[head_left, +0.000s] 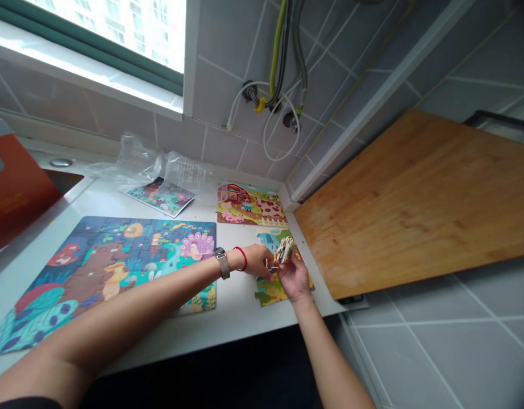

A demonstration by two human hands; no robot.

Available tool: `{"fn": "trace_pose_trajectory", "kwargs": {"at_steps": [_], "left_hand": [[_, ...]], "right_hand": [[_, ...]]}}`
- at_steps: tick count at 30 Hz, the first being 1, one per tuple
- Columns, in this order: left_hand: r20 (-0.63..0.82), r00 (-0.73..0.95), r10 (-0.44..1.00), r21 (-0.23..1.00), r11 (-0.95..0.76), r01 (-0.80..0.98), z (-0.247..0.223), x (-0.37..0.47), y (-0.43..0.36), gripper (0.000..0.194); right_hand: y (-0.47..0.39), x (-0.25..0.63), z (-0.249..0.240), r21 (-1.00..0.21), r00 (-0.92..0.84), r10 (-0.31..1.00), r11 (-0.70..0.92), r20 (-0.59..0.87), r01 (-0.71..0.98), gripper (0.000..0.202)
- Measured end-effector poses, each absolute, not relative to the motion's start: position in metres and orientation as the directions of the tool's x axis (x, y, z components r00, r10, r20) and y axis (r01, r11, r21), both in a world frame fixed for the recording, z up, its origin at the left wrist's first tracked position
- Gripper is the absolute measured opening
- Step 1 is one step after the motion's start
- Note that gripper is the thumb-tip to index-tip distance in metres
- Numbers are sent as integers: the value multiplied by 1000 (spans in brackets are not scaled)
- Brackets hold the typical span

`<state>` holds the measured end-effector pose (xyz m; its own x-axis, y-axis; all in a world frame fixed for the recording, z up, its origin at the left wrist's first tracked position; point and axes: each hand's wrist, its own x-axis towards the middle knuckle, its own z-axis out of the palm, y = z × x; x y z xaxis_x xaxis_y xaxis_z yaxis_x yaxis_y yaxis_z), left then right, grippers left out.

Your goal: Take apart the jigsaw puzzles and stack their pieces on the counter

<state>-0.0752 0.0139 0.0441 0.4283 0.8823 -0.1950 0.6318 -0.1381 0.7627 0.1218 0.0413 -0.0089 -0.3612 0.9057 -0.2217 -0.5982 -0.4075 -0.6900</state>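
Observation:
My right hand [295, 278] is closed around a stack of puzzle pieces [285, 250], whose pale edges face up. Just left of it, my left hand [260, 260] has its fingers pinched on a small puzzle piece, partly hidden by the fingers. Both hands are over a partly covered animal puzzle [273, 292] with green and yellow parts. Behind them lies a farm puzzle [251, 204] with a red barn and a cow. A large forest puzzle [134, 255] with a bear and a peacock spreads under my left forearm.
Clear plastic bags [140, 159] and a picture card [162, 196] lie behind the large puzzle. An orange box [19, 187] stands at the far left by a sink opening. A wooden board [424, 204] leans at the right. Hoses [275, 57] hang on the tiled wall.

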Motion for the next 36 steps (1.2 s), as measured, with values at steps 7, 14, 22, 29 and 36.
{"fn": "trace_pose_trajectory", "kwargs": {"at_steps": [7, 14, 22, 29, 36], "left_hand": [[-169, 316, 934, 829, -39, 558, 44, -91, 24, 14], [-109, 302, 947, 930, -10, 367, 45, -106, 33, 22], [-73, 318, 945, 985, 19, 170, 45, -93, 22, 31], [-127, 307, 943, 990, 141, -22, 44, -94, 20, 45], [-212, 228, 950, 976, 192, 106, 46, -95, 18, 54]], "right_hand": [[39, 124, -8, -693, -405, 897, -406, -177, -595, 19], [31, 114, -4, -800, -402, 914, -288, -64, -527, 30], [30, 112, -7, -848, -368, 926, -261, -85, -461, 33], [27, 111, -6, -838, -408, 907, -303, -107, -454, 31], [33, 115, 1, -771, -281, 953, -264, -116, -579, 26]]}}
